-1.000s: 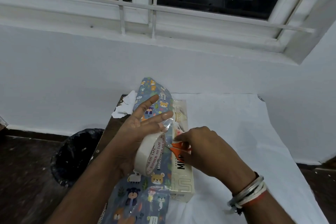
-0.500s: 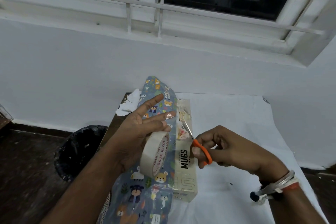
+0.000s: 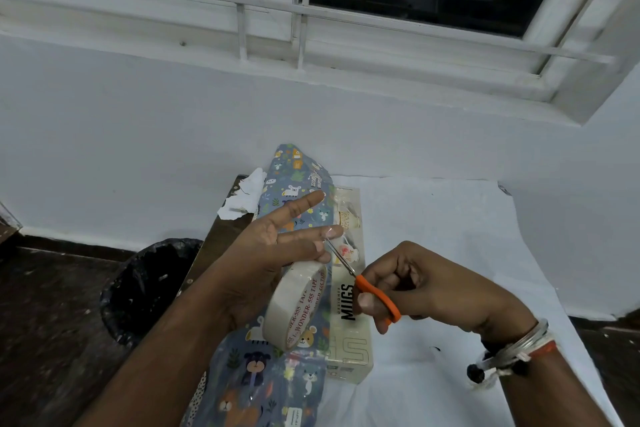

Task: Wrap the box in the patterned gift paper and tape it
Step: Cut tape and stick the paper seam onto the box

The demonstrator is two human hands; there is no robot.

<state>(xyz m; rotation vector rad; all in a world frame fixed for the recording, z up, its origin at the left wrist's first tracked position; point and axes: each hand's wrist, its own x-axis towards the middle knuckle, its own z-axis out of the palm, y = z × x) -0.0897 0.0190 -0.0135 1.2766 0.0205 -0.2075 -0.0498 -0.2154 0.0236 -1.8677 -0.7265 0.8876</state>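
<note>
A cream box [image 3: 350, 326] printed "MUGS" lies on the table, its left side covered by blue animal-patterned gift paper [image 3: 266, 374]. My left hand [image 3: 266, 253] holds a roll of clear tape [image 3: 294, 305] above the paper. Its fingers are stretched out, with a strip of tape running up to the fingertips. My right hand [image 3: 426, 291] grips orange-handled scissors [image 3: 377, 298]. The thin blades point up-left and reach the tape strip just below my left fingertips.
A white sheet [image 3: 450, 246] covers the table, which stands against a white wall under a barred window. A torn scrap of white paper [image 3: 242, 201] lies at the table's far left corner. A black bin [image 3: 149, 288] stands on the dark floor to the left.
My right hand has drawn back to the right from the roll, so the scissor handles and blades now show, aimed at the tape strip. My left hand has stayed in place with the roll.
</note>
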